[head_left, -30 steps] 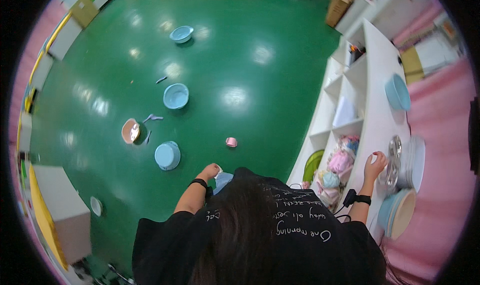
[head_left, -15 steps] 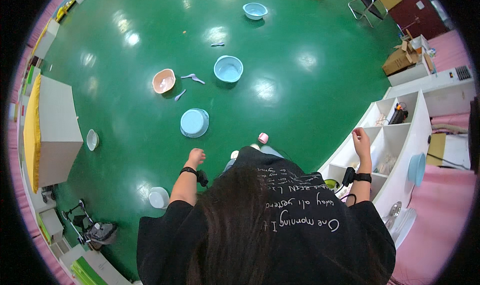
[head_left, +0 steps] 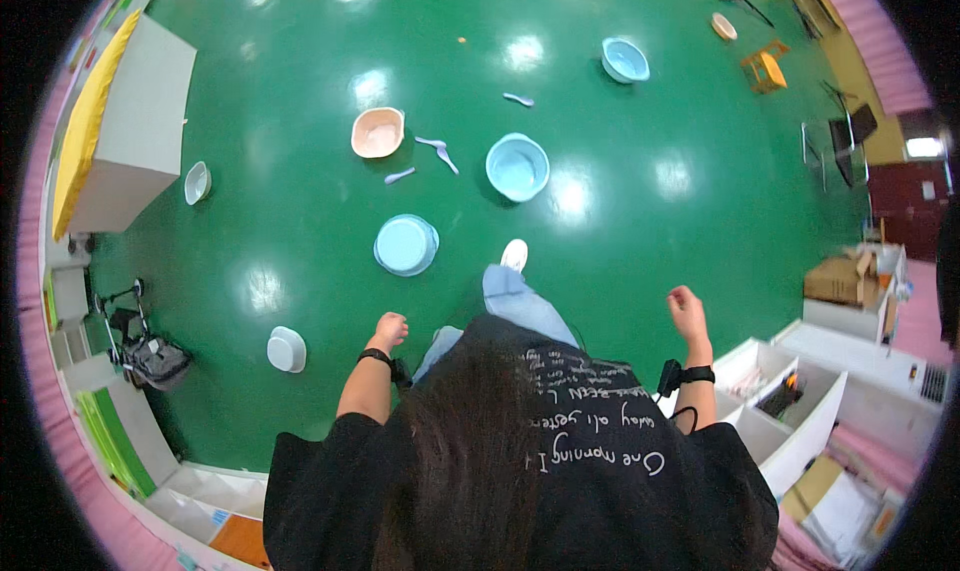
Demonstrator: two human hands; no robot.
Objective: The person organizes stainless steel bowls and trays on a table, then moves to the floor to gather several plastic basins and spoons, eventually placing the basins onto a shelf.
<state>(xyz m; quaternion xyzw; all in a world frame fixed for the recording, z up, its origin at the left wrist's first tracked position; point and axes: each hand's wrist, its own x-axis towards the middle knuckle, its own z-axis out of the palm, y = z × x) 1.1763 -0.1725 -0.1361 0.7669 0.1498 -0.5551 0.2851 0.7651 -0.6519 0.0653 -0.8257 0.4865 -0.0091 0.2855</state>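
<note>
My left hand (head_left: 392, 329) hangs in front of me with fingers loosely curled and nothing seen in it. My right hand (head_left: 686, 311) is held out to the right, curled and seemingly empty too. Both are apart from everything around them. An upturned light blue basin (head_left: 406, 245) lies on the green floor (head_left: 620, 241), nearest my left hand. Farther off stand an upright blue basin (head_left: 517, 168) and a peach basin (head_left: 378, 133). Between those two lie crossed lilac spoons (head_left: 437, 153), with a single lilac spoon (head_left: 399, 176) nearby. Another lilac spoon (head_left: 519, 100) lies beyond.
A blue basin (head_left: 625, 61) and an orange stool (head_left: 766, 71) stand far right. White shelves (head_left: 770, 411) flank my right arm. On the left are a white basin (head_left: 198, 183), an upturned white basin (head_left: 286, 350), a stroller (head_left: 150, 356) and a white cabinet (head_left: 140, 121).
I have stepped forward and turned right; one white-shoed foot now shows ahead. The shelves slid back on my right. The small pink cup near my feet is out of sight. Both hands stay loosely curled.
</note>
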